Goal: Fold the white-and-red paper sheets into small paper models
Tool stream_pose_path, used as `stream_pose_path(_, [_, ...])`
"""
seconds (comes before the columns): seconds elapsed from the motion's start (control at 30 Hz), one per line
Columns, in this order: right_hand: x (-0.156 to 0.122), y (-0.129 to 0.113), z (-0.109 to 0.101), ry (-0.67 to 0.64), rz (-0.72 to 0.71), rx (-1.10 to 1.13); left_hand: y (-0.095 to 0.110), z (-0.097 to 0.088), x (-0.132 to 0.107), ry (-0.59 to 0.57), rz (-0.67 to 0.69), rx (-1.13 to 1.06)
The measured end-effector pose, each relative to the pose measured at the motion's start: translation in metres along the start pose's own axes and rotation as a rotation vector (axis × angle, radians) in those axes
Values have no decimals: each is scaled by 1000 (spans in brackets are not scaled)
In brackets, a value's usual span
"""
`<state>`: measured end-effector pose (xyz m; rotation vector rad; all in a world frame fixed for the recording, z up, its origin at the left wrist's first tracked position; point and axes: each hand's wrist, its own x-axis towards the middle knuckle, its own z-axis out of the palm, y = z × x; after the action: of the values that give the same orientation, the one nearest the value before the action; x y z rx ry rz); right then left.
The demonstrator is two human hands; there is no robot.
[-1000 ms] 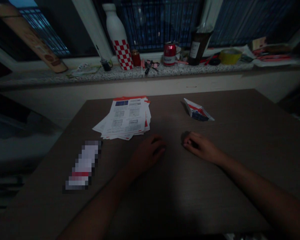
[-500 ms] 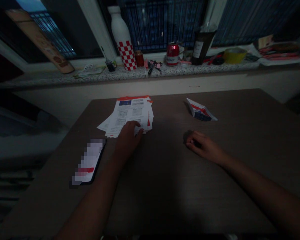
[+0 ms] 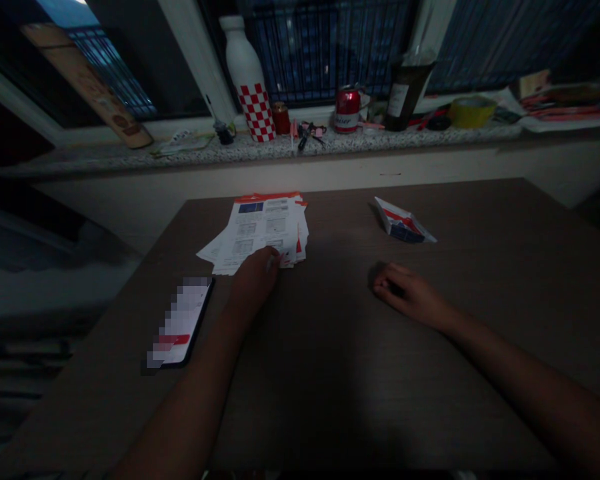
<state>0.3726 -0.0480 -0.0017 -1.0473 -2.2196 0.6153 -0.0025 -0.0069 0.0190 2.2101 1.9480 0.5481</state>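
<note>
My left hand (image 3: 254, 277) is at the near edge of a stack of printed paper sheets (image 3: 247, 230) on the table's left side. Its thumb and fingers are pinched together on the edge of the top sheet. My right hand (image 3: 405, 290) rests on the table with its fingers curled into a loose fist, and nothing shows in it. Beyond the right hand stands a folded paper piece (image 3: 405, 225) in white, red and dark blue. A phone (image 3: 183, 323) with a lit, blurred screen lies left of my left forearm.
The brown table (image 3: 325, 373) meets a wall below a stone windowsill (image 3: 180, 157). Along the sill stand a white bottle with red checks (image 3: 253, 87), a red can (image 3: 347, 110), a dark bottle (image 3: 400, 97) and a yellow tape roll (image 3: 473, 112). The light is dim.
My left hand's fingers have closed from a spread pose over the sheets into a pinch at the near edge. The right hand stays in place.
</note>
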Motion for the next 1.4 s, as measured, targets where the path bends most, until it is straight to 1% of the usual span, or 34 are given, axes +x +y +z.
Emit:
stream_pose_path(0.1, [0, 0, 0, -13, 1, 18, 2, -1, 2, -15, -52, 40])
stream_pose_path(0.27, [0, 1, 0, -13, -14, 3, 4, -1, 2, -13, -62, 62])
stream_pose_path(0.4, [1, 0, -1, -10, -19, -4, 8, -3, 1, -42, -109, 71])
stream_pose_path(0.57, [1, -1, -1, -11, -13, -7, 16, -6, -1, -39, -83, 59])
stream_pose_path(0.67, [1, -1, -1, 4, -7, -22, 22, -7, -5, -56, -31, 8])
stream_pose_path(0.8, [1, -3, -1, 21, 4, -26, 32, -7, -15, -130, 140, -80])
stream_pose_path(0.87, [1, -6, 0, 35, 22, -34, 39, -6, -20, -172, 183, -84])
stream_pose_path(0.97, [1, -10, -1, 52, 22, -47, 51, -4, -28, -261, 260, -149])
stream_pose_path(1.07, [1, -13, -2, 77, -21, -93, 62, -3, -36, -392, 322, -227])
stream_pose_path(1.13, [2, -14, -3, 79, -54, -124, 68, -2, -40, -432, 369, -256])
stream_pose_path(1.2, [2, -15, -3, 38, -105, -119, 71, -1, -44, -460, 418, -283])
stream_pose_path(1.3, [1, -14, 0, -64, -190, -70, 74, 0, -47, -495, 468, -319])
stream_pose_path(1.4, [-1, -12, 4, -129, -190, -26, 75, 1, -49, -509, 479, -317])
